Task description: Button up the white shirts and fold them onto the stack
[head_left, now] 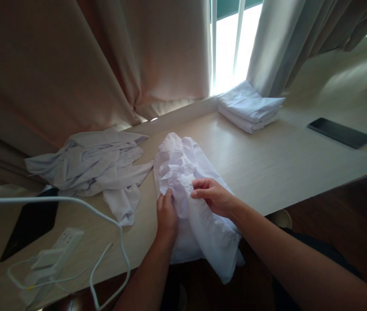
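Both hands hold a crumpled white garment point(186, 181) at the near edge of a pale wooden table point(267, 164). The left hand point(166, 216) is closed on the cloth's left side, its fingers gripping a fold. The right hand point(214, 196) pinches the bunched fabric just to the right, thumb and fingers pressed into the creases. The garment lies between and beyond the two hands, its far part heaped on the table, its near part hanging over the edge below the wrists. To the left of the left hand lies a second rumpled garment point(95, 164). Nearer and further left sit a power strip point(52, 259) and a white cable point(73, 203). Well beyond the right hand rests a folded stack of white cloth point(250, 108), and far to its right a dark phone point(340, 132).
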Demonstrator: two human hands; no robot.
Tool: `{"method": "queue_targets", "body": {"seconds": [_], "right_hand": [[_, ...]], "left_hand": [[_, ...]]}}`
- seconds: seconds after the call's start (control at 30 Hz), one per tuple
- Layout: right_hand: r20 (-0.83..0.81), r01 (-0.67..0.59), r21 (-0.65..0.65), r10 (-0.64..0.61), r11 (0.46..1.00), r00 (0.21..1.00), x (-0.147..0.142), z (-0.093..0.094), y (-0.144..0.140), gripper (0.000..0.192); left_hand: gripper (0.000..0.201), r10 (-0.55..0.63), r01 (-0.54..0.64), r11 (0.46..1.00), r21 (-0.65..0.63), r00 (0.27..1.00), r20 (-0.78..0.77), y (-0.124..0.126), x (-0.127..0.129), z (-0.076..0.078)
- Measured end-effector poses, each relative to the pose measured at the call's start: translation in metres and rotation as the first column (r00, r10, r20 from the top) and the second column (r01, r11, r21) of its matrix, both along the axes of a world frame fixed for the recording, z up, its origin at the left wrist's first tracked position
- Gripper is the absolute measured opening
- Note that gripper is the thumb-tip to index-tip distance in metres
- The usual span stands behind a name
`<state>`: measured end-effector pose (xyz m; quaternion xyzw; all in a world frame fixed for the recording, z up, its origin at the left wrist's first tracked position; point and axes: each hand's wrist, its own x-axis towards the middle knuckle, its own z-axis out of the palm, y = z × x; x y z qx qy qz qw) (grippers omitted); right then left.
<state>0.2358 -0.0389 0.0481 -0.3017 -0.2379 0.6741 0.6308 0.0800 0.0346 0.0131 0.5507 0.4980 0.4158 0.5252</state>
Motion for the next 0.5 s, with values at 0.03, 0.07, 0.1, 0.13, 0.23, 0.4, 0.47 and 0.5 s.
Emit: {"method": "queue_targets", "body": {"seconds": [0.03, 0.07, 0.1, 0.13, 0.23, 0.4, 0.47, 0.5], "right_hand": [[0.0, 0.013, -0.015, -0.013, 1.0, 1.0, -0.002, 0.0, 0.001, 0.022], [0.001, 0.032, -0.024, -0.032, 0.999, 0.999, -0.005, -0.001, 0.001, 0.022], [0.005, 0.058, -0.024, -0.058, 0.998, 0.998, -0.007, -0.002, 0.002, 0.022], [0.009, 0.093, -0.018, -0.093, 0.996, 0.996, -0.008, -0.002, 0.002, 0.021], [0.018, 0.206, 0.017, -0.207, 0.978, 0.978, -0.013, -0.004, 0.003, 0.02], [0.076, 0.278, 0.072, -0.283, 0.958, 0.956, -0.022, -0.004, 0.001, 0.023], [0.14, 0.297, 0.106, -0.31, 0.949, 0.94, -0.025, -0.005, 0.0, 0.026], [0.174, 0.305, 0.124, -0.323, 0.944, 0.93, -0.026, -0.006, 0.0, 0.027]], "left_hand": [[0.043, 0.024, -0.024, 1.0, -0.014, 0.999, 0.027, 0.0, 0.002, -0.001], [0.045, 0.041, -0.039, 0.999, -0.035, 0.996, 0.073, 0.0, 0.004, -0.001], [0.047, 0.046, -0.039, 0.998, -0.054, 0.991, 0.127, 0.0, 0.006, 0.0], [0.049, 0.032, -0.019, 0.997, -0.072, 0.982, 0.184, 0.0, 0.009, 0.002], [0.043, 0.001, 0.026, 0.996, -0.084, 0.953, 0.303, 0.001, 0.011, 0.012], [0.018, -0.039, 0.023, 0.986, 0.166, 0.995, 0.095, -0.003, 0.002, 0.031], [0.021, -0.075, 0.085, 0.967, 0.239, 0.996, -0.05, -0.006, 0.001, 0.035], [0.022, -0.098, 0.122, 0.959, 0.256, 0.99, -0.103, -0.008, 0.001, 0.035]]}}
